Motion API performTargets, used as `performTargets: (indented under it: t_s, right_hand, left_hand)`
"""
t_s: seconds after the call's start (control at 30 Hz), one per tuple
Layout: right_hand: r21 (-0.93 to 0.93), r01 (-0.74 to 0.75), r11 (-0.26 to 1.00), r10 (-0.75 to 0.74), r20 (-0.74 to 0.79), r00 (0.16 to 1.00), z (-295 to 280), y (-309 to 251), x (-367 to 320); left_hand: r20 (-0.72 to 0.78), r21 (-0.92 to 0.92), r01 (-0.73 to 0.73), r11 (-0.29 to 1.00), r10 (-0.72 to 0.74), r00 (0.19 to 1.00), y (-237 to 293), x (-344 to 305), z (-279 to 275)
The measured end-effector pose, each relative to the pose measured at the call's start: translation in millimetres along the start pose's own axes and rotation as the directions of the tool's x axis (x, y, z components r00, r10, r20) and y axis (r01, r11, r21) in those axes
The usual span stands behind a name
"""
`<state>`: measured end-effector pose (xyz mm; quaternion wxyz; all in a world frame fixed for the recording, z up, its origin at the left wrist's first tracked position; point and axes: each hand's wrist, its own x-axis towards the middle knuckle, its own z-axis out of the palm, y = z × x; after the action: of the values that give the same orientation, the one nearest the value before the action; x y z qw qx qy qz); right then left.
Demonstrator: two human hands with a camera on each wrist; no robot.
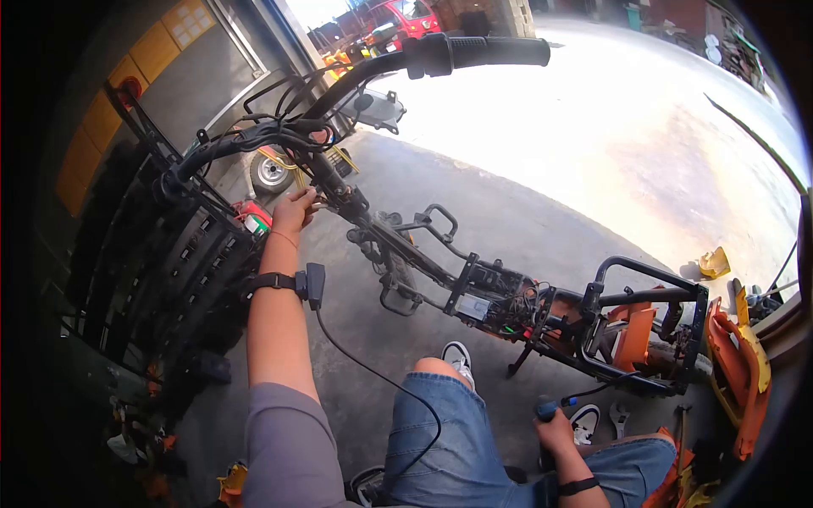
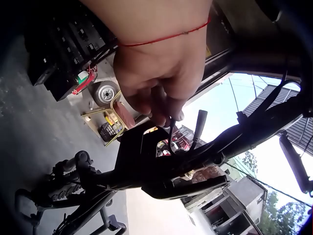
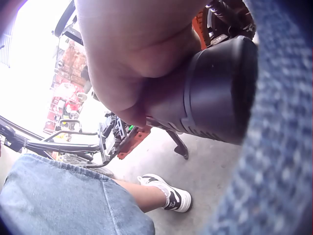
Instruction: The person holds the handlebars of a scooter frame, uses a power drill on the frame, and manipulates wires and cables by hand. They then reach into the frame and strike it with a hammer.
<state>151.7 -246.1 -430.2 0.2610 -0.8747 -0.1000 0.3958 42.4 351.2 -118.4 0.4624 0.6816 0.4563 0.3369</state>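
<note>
The stripped motorbike frame (image 1: 415, 254) lies across the head view, with its handlebar (image 1: 500, 52) at the upper end. My left hand (image 1: 292, 212) is at the steering column (image 1: 334, 182), just below the bundled wires. In the left wrist view, its thumb and fingertips pinch a thin black cable (image 2: 171, 139) that loops down to the frame. Low beside my knee, my right hand (image 1: 555, 433) grips a thick, dark, cylindrical tool (image 3: 210, 93). A blue tip (image 1: 572, 401) shows by it in the head view. Its far end is hidden.
Black crates (image 1: 182, 262) stand stacked at the left, near a red fire extinguisher (image 1: 251, 212). Orange and yellow panels (image 1: 735, 368) lean at the right. An adjustable wrench (image 1: 620, 418) lies on the floor by my shoe (image 1: 585, 422). A small wheel (image 1: 269, 172) sits behind the column.
</note>
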Motion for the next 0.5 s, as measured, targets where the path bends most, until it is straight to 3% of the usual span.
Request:
performTargets:
  t_s: [0.1,0.17,0.2,0.23,0.3,0.37,0.43,0.5]
  right_hand:
    - [-0.003,0.007,1.0,-0.007,-0.01,1.0,-2.1,-3.3,-0.6]
    - [0.041,0.019,0.999,-0.017,-0.029,0.999,-4.8,-1.0,2.9]
    - [0.04,0.01,0.999,-0.007,-0.055,0.998,-1.6,2.9,6.8]
    - [0.053,0.017,0.998,-0.014,-0.053,0.998,-3.3,-2.1,6.4]
    - [0.062,0.007,0.998,-0.004,-0.046,0.999,-11.5,-5.2,0.9]
    - [0.065,0.004,0.998,-0.001,-0.053,0.999,-9.8,-1.3,2.4]
    - [0.042,-0.008,0.999,0.01,-0.05,0.999,-12.8,-6.1,-1.3]
    - [0.045,0.016,0.999,-0.014,-0.045,0.999,-14.8,-6.4,-6.3]
  left_hand:
    - [0.073,0.128,-0.019,0.992,0.01,0.997,29.4,-6.5,-1.8]
    - [0.092,0.261,-0.267,0.928,0.252,0.963,35.1,-5.5,-2.5]
    - [0.116,0.376,-0.401,0.835,0.387,0.915,37.9,-11.1,-0.1]
    - [0.118,0.383,-0.411,0.827,0.397,0.91,44.6,-23.8,7.7]
    - [0.017,0.707,-0.409,0.577,0.564,0.826,47.7,-57.1,27.8]
    - [-0.034,0.734,-0.366,0.572,0.57,0.821,42.2,-76.2,37.3]
    - [-0.184,0.713,-0.268,0.648,0.541,0.82,32.0,-83.3,40.5]
    - [-0.187,0.705,-0.277,0.653,0.548,0.816,22.5,-91.0,44.5]
